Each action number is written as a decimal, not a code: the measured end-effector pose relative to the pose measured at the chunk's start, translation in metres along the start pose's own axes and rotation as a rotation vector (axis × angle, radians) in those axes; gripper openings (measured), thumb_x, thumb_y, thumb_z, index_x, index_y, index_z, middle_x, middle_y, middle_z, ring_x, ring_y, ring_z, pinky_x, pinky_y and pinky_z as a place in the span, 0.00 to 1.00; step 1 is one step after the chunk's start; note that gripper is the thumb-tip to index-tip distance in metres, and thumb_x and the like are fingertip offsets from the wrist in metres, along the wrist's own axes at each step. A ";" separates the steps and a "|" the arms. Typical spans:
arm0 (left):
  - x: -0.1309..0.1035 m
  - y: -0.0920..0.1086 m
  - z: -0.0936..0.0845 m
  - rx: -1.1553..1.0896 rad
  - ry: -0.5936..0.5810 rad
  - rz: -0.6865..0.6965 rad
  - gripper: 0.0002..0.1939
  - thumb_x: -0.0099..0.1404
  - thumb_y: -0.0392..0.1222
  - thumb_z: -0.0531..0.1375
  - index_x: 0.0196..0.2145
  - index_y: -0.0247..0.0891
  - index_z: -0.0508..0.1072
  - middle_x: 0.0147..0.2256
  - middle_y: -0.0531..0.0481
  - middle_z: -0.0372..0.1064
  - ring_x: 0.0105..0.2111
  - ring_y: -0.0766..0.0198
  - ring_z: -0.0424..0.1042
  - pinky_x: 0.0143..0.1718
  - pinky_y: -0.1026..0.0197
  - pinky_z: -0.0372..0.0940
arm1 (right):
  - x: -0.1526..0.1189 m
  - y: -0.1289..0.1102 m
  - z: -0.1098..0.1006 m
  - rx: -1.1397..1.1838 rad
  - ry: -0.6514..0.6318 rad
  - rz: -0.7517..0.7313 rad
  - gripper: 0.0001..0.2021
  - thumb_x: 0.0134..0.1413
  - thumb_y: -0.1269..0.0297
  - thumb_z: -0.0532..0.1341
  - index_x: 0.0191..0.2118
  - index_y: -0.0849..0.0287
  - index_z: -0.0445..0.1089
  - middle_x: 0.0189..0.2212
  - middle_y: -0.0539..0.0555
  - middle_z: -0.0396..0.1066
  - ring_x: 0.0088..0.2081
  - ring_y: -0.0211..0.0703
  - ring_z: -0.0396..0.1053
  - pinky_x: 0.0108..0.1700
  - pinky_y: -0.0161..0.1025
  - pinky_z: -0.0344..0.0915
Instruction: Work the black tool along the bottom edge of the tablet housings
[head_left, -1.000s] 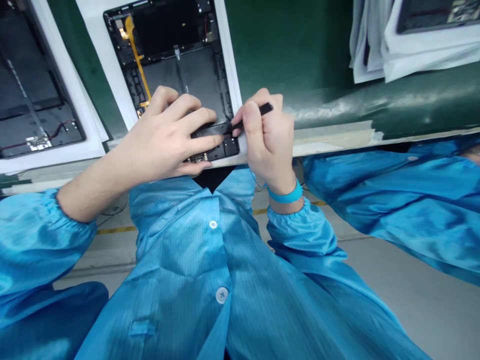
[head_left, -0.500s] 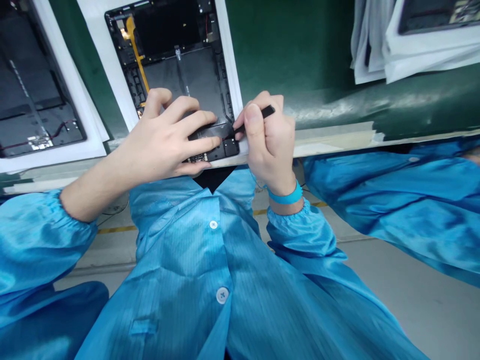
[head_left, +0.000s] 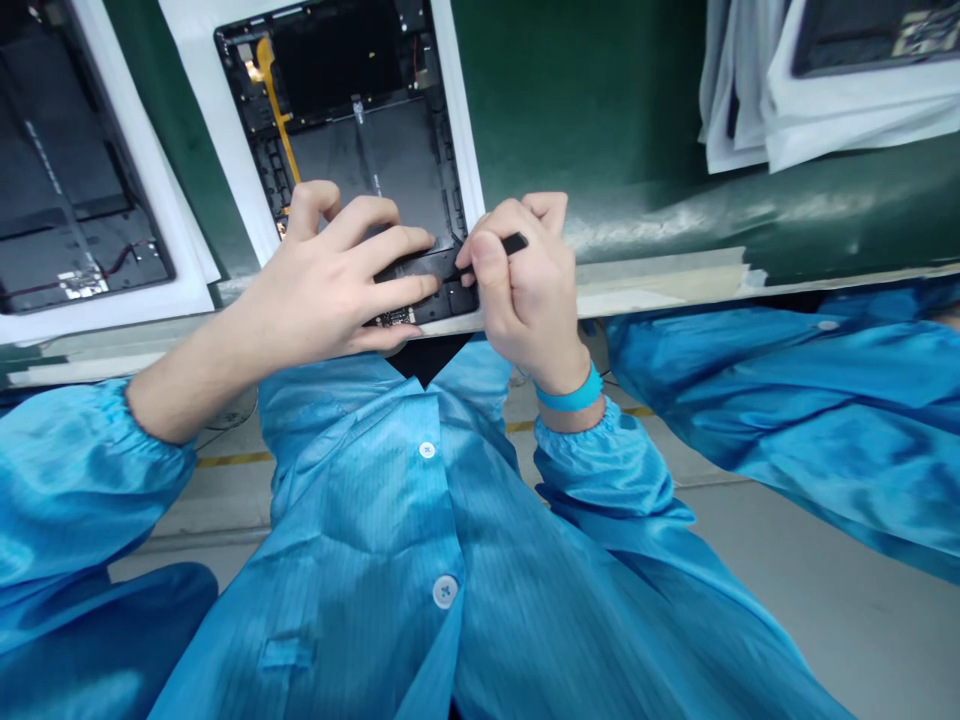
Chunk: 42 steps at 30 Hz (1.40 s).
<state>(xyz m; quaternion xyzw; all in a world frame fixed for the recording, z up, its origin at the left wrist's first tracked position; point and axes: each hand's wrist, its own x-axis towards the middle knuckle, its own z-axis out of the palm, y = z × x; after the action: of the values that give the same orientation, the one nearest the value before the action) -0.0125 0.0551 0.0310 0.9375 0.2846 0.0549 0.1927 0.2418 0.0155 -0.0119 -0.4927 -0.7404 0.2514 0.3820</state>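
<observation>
An opened tablet (head_left: 330,150) with its inside parts showing lies on a white sheet (head_left: 204,80) at the table's near edge. My left hand (head_left: 337,275) rests over the tablet's lower end, fingers spread, fingertips on the dark part near the lower right corner. In my right hand (head_left: 529,285) a thin black stick tool (head_left: 515,243) is pinched between thumb and fingers. Its tip points down and left to the tablet's right edge, close to my left fingertips; the exact contact point is hidden. An orange flex cable (head_left: 277,110) runs along the tablet's left side.
Another opened tablet (head_left: 67,190) on white sheets lies to the left. At the upper right, a further device (head_left: 874,40) sits on layered white sheets (head_left: 817,120). Pale tape (head_left: 667,275) lines the green table's (head_left: 585,90) front edge. A co-worker's blue sleeve (head_left: 787,400) is at right.
My right hand has shifted slightly left, and the black tool has tilted flatter and moved left with it. My left hand stays almost in place.
</observation>
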 end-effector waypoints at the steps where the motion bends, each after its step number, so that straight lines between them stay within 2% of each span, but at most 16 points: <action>1: 0.001 0.000 0.000 0.010 -0.001 0.000 0.19 0.83 0.57 0.61 0.63 0.53 0.80 0.69 0.45 0.73 0.70 0.36 0.66 0.68 0.23 0.55 | -0.001 0.002 0.001 0.005 -0.011 -0.010 0.29 0.82 0.39 0.41 0.43 0.48 0.73 0.40 0.55 0.76 0.49 0.58 0.76 0.64 0.71 0.69; 6: 0.014 0.001 0.000 0.037 0.097 -0.014 0.15 0.84 0.53 0.57 0.57 0.54 0.83 0.68 0.46 0.74 0.71 0.36 0.65 0.65 0.26 0.59 | -0.006 0.008 0.004 0.000 -0.066 -0.001 0.28 0.83 0.39 0.43 0.45 0.49 0.74 0.44 0.55 0.76 0.57 0.58 0.77 0.70 0.71 0.67; 10: 0.025 0.003 0.002 -0.057 0.135 -0.039 0.11 0.81 0.51 0.61 0.50 0.53 0.85 0.68 0.47 0.74 0.74 0.35 0.62 0.70 0.27 0.56 | -0.005 0.001 0.001 0.024 -0.042 0.076 0.30 0.84 0.39 0.42 0.44 0.51 0.74 0.44 0.55 0.76 0.58 0.57 0.77 0.73 0.69 0.66; 13: 0.024 -0.001 0.001 -0.113 0.095 -0.034 0.12 0.78 0.55 0.65 0.50 0.50 0.86 0.69 0.45 0.73 0.76 0.32 0.58 0.73 0.23 0.50 | -0.003 -0.006 -0.001 0.060 -0.005 0.143 0.31 0.84 0.39 0.41 0.43 0.51 0.74 0.43 0.55 0.77 0.56 0.54 0.78 0.71 0.65 0.69; 16: 0.016 -0.007 0.000 -0.098 0.040 0.019 0.18 0.76 0.58 0.68 0.56 0.49 0.84 0.71 0.39 0.72 0.77 0.26 0.56 0.71 0.18 0.47 | 0.000 -0.010 -0.003 0.067 0.048 0.168 0.32 0.83 0.38 0.41 0.40 0.52 0.73 0.40 0.54 0.76 0.49 0.49 0.78 0.66 0.59 0.74; 20: 0.008 -0.008 -0.005 -0.158 -0.015 -0.006 0.20 0.76 0.57 0.68 0.61 0.53 0.83 0.71 0.44 0.71 0.79 0.28 0.54 0.76 0.19 0.40 | 0.002 -0.011 -0.003 0.036 0.140 0.160 0.32 0.84 0.39 0.40 0.37 0.52 0.69 0.36 0.54 0.75 0.41 0.44 0.76 0.59 0.51 0.76; 23: 0.011 -0.006 -0.008 -0.213 -0.037 -0.011 0.19 0.75 0.57 0.70 0.58 0.52 0.84 0.71 0.44 0.71 0.80 0.25 0.53 0.77 0.17 0.38 | 0.001 -0.010 -0.002 0.042 0.118 0.128 0.31 0.85 0.41 0.41 0.38 0.53 0.70 0.38 0.53 0.74 0.42 0.45 0.77 0.61 0.54 0.75; 25: 0.015 -0.004 -0.010 -0.313 -0.018 -0.044 0.17 0.70 0.55 0.73 0.53 0.51 0.86 0.68 0.45 0.74 0.79 0.24 0.54 0.78 0.18 0.38 | 0.000 -0.008 -0.002 0.067 0.085 0.136 0.31 0.85 0.41 0.41 0.40 0.53 0.72 0.39 0.53 0.73 0.47 0.49 0.78 0.66 0.59 0.73; 28: 0.020 -0.001 -0.012 -0.512 0.028 -0.146 0.15 0.62 0.54 0.79 0.45 0.51 0.87 0.62 0.49 0.78 0.78 0.27 0.58 0.80 0.23 0.42 | -0.002 -0.004 0.000 0.101 0.069 0.154 0.30 0.84 0.40 0.42 0.41 0.52 0.74 0.41 0.53 0.74 0.54 0.53 0.78 0.70 0.63 0.70; 34: 0.020 0.000 -0.016 -0.459 -0.029 -0.134 0.16 0.64 0.53 0.78 0.49 0.54 0.88 0.67 0.51 0.76 0.82 0.29 0.50 0.82 0.25 0.30 | -0.004 -0.001 0.003 0.083 0.088 0.119 0.31 0.84 0.39 0.44 0.41 0.53 0.74 0.41 0.53 0.74 0.58 0.55 0.78 0.73 0.68 0.66; 39: 0.023 0.000 -0.019 -0.475 -0.044 -0.130 0.16 0.64 0.54 0.77 0.49 0.52 0.88 0.70 0.49 0.73 0.82 0.25 0.48 0.81 0.21 0.29 | -0.003 -0.003 0.001 0.114 0.084 0.125 0.30 0.83 0.38 0.45 0.39 0.52 0.73 0.38 0.52 0.74 0.52 0.50 0.77 0.68 0.61 0.71; 42: 0.026 -0.001 -0.017 -0.519 -0.013 -0.133 0.21 0.59 0.58 0.80 0.48 0.54 0.89 0.70 0.51 0.74 0.82 0.25 0.48 0.82 0.23 0.29 | -0.002 -0.004 0.003 0.165 0.181 0.164 0.29 0.83 0.37 0.46 0.38 0.51 0.71 0.36 0.51 0.72 0.42 0.44 0.75 0.57 0.52 0.76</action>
<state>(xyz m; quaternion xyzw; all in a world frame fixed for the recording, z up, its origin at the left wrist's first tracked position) 0.0049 0.0756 0.0457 0.8362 0.3209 0.1071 0.4316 0.2381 0.0122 -0.0110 -0.5392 -0.6371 0.2963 0.4643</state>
